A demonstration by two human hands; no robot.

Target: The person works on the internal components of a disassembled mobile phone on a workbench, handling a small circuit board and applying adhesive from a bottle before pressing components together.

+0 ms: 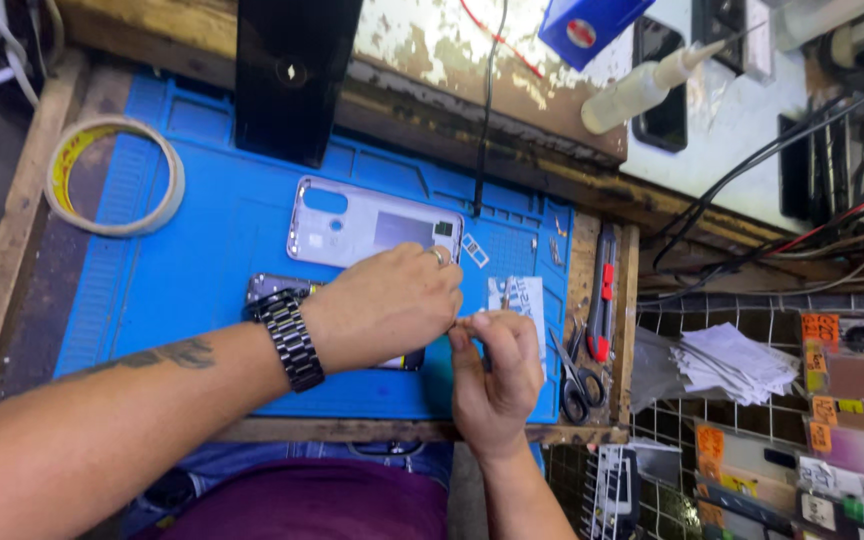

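My left hand [387,305], with a ring and a black metal wristwatch [287,338], lies over a phone [270,288] on the blue work mat [202,250] and hides most of it. My right hand [497,375] is beside it at the mat's right part, fingers pinched on a thin tool [504,293] that points up past the fingertips. The fingertips of both hands meet near the phone's right end. A white phone back cover [372,228] lies just beyond my left hand.
A roll of tape [112,175] sits at the mat's left. A red utility knife [604,292] and scissors [580,385] lie on the right. A small white packet [524,298], a black stand [292,75], a glue bottle [642,88] and cables [802,150] are around.
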